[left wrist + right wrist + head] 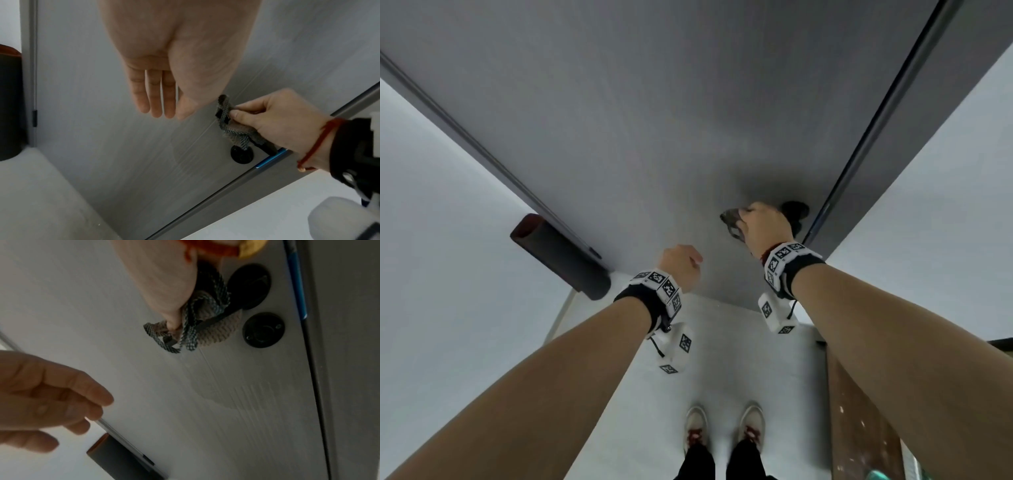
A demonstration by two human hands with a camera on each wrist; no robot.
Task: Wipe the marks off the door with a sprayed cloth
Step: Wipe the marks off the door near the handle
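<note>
Grey, faintly ribbed panelling makes up the door [654, 120], which fills most of the head view and stands shut against a darker frame [893, 113] on its right edge. No brand, label or readable writing shows anywhere; the only printed marks are the black-and-white square codes on the wrist bands [664, 284]. The right hand [285, 120] has its grip closed, fingers and thumb curled round a bunched checked cloth [232, 129], and holds it against the black door handle [207, 321] (the lever is largely hidden by cloth and hand, so only a short length of it shows). Just below the handle's round plate sits a second black round lock plate [263, 330]. A faint curved smear [222, 395] on the door under the lock is hard to make out in the dim right wrist view. The left hand [162, 68] hangs just in front of the door with its grip loose, fingers relaxed, holding nothing. A dark cylinder [558, 257] stands by the left edge of the door, its lower part cut off. Pale walls flank the doorway, and white shoes [722, 425] stand on a light floor [784, 394].
</note>
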